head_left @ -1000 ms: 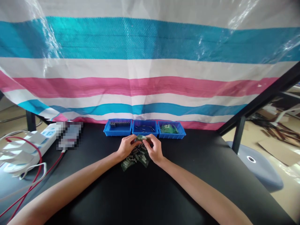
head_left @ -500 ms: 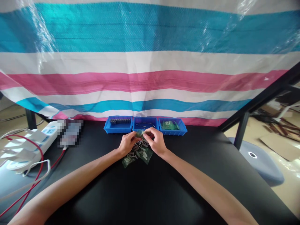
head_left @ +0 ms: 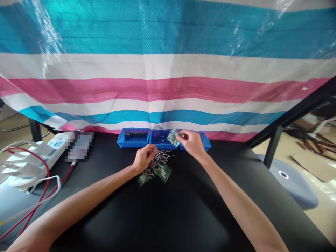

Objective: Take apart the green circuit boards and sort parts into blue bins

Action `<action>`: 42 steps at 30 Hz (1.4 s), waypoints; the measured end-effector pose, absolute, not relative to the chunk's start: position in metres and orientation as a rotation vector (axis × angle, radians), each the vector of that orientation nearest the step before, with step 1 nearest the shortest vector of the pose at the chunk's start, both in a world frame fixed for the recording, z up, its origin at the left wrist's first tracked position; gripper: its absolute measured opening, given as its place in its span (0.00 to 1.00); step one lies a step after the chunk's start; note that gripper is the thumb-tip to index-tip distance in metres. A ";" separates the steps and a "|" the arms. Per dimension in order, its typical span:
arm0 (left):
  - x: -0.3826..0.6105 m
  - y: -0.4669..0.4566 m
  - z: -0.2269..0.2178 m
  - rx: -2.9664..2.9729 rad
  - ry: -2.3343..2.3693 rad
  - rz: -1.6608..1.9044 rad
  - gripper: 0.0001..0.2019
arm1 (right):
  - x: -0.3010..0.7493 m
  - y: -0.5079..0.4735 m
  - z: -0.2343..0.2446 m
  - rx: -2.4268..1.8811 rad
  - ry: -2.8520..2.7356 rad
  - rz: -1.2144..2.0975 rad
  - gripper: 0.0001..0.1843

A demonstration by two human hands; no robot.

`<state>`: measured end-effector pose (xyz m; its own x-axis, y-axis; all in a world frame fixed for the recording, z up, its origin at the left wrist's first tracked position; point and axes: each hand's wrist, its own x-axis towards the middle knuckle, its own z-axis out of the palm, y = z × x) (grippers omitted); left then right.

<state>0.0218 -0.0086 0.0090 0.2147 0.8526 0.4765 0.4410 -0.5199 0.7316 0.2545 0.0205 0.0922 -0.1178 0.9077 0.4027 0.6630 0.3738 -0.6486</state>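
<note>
Could read no text, label, brand, number or sign anywhere. Made out blue patches on the power strip [head_left: 58, 143] near the bench's [head_left: 147, 217] left edge, too small to resolve into letters or figures. Met only pixel blocks over the device [head_left: 80, 145] beside it, toward the far left corner. Picked out pale shapes on the bag [head_left: 172, 137] toward the far edge, but could not tell contents from print. Found the bags [head_left: 166, 174] nearer mid-bench equally illegible.
</note>
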 end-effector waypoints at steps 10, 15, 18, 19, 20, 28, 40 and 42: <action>0.023 -0.010 0.011 2.086 1.163 1.282 0.07 | 0.286 0.051 0.073 -2.056 -1.970 0.168 0.11; 0.022 -0.011 0.011 2.077 1.182 1.310 0.07 | 0.271 0.038 0.080 -2.176 -2.063 -0.082 0.13; 0.021 -0.012 0.010 2.074 1.194 1.345 0.06 | 0.259 0.024 0.090 -2.021 -2.089 -0.178 0.13; 0.020 -0.012 0.010 2.073 1.198 1.356 0.06 | 0.255 0.019 0.092 -1.904 -2.205 -0.117 0.11; 0.020 -0.012 0.010 2.070 1.203 1.364 0.06 | 0.250 0.015 0.091 -1.776 -2.346 -0.016 0.10; 0.021 -0.013 0.012 2.079 1.217 1.399 0.06 | 0.228 0.000 0.060 -1.656 -2.833 0.110 0.07; 0.020 -0.009 0.012 2.114 1.154 1.376 0.11 | 0.206 -0.013 0.052 -1.430 -2.323 0.218 0.09; 0.020 -0.007 0.011 2.138 1.134 1.401 0.11 | 0.200 -0.015 0.034 -1.288 -2.136 0.311 0.08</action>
